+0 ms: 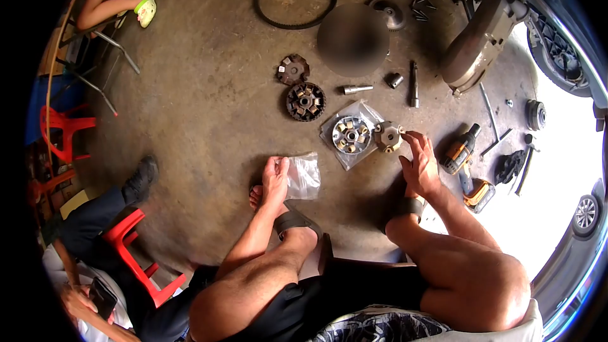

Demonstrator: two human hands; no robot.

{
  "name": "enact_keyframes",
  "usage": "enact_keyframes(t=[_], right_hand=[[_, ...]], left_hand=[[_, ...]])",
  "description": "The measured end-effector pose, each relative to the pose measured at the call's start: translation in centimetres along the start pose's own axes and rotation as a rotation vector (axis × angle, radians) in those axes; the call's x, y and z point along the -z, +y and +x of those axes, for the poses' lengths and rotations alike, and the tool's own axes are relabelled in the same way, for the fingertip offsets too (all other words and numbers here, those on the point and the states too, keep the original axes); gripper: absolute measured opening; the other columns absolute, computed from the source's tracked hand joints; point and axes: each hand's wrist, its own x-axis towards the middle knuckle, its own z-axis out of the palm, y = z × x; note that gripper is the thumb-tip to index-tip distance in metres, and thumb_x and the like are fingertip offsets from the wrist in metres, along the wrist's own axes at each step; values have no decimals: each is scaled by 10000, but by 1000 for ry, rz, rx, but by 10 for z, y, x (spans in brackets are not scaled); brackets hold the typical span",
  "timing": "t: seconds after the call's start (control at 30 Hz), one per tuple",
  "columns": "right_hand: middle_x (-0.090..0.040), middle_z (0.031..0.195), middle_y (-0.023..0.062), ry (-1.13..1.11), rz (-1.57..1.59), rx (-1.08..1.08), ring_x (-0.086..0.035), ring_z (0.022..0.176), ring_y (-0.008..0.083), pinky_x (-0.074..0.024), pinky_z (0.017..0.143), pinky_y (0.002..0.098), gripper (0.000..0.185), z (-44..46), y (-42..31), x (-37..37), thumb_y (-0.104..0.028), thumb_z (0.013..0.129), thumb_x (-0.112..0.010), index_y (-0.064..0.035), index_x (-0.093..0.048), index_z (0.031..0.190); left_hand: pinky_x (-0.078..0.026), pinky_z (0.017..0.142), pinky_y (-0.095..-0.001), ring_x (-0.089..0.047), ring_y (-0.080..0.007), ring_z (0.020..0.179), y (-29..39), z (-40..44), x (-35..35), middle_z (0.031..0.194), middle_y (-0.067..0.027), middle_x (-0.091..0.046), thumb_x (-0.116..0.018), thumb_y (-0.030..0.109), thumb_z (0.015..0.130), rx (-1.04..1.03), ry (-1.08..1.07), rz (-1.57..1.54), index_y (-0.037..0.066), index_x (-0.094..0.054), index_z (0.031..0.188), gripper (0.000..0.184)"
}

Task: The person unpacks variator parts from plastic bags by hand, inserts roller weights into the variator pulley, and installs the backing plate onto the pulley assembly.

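Observation:
My left hand (275,180) pinches a clear plastic bag (304,176) by its left side, low over the floor. My right hand (419,163) has its thumb and fingers apart, with the fingertips at the right edge of a metal ramp plate (388,137); whether they touch it I cannot tell. Left of that plate, a shiny variator half (351,135) with several pale rollers lies face up on a flat clear bag (350,162). Farther up are a dark, worn variator half (306,102) with rollers and a brown ramp plate (292,70).
A drive belt (259,3), sockets (396,80), an extension bar (415,85) and bolts (420,9) lie farther off. At right are a cordless impact driver (465,164), a hammer (527,163) and a scooter's engine case (481,44). Two people sit at left near red stools (136,253).

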Motion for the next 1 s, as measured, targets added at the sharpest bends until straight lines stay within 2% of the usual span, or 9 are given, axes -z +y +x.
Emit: enact_keyframes(t=[0.1,0.13,0.3,0.47,0.67,0.77,0.83,0.9,1.0], right_hand=[[-551,1259,163,-9,16,-39,-528,1147,404,-437,985,494,555,-7,0,0,-1,739,-709,-67,-522,1257],[-554,1254,161,-18,19,-53,-528,1150,400,-438,987,490,549,-8,-1,1,-6,743,-708,-68,-522,1255],[-562,1235,160,-25,19,-67,-534,1147,392,-442,980,481,520,-7,1,1,-19,753,-703,-72,-532,1242],[-624,1070,111,-82,-26,7,-636,936,304,-459,862,413,369,28,10,19,-35,804,-658,-96,-594,1162],[-679,949,114,-293,-248,336,-669,872,298,-480,884,434,223,111,-13,66,-131,892,-616,-80,-622,1109],[-671,967,143,-522,-461,377,-681,848,329,-531,792,456,194,147,-35,71,-147,908,-594,-67,-618,1083],[-673,978,163,-577,-532,434,-681,833,346,-542,753,451,208,170,-46,60,-132,888,-584,-52,-611,1078],[-675,1029,120,-596,-721,514,-672,845,337,-521,795,441,205,188,-59,39,-214,932,-596,-74,-615,1081],[-667,1047,192,-582,-909,576,-667,823,352,-524,725,450,373,205,-72,-2,-177,883,-595,7,-545,1203]], left_hand=[[-485,767,-303,-574,-135,848,-14,14,1,941,-53,-623,-626,207,974,-122,8,25,10,-555,1092,240],[-493,762,-303,-581,-139,849,-18,19,2,939,-67,-628,-646,120,944,-101,-2,-17,11,-545,1106,220],[-502,769,-293,-594,-149,866,-27,22,1,969,-76,-624,-668,17,892,-143,-36,14,16,-532,1118,264],[-506,786,-296,-596,-158,909,-27,22,0,1021,-84,-606,-650,-27,874,-207,-21,-20,19,-508,1149,314],[-501,786,-291,-594,-154,891,-21,22,-1,987,-80,-614,-652,-17,879,-220,-4,-20,16,-515,1153,308],[-498,787,-312,-588,-168,888,-10,19,2,967,-78,-617,-679,39,866,-175,10,-32,27,-544,1149,313],[-495,782,-326,-577,-179,874,-2,18,5,963,-77,-617,-694,73,852,-205,55,79,34,-563,1142,321],[-491,778,-339,-566,-190,861,3,20,9,960,-77,-616,-709,107,837,-227,105,186,42,-581,1136,332],[-482,759,-348,-525,-198,811,1,26,15,941,-76,-607,-721,134,814,-215,151,181,49,-604,1130,348]])
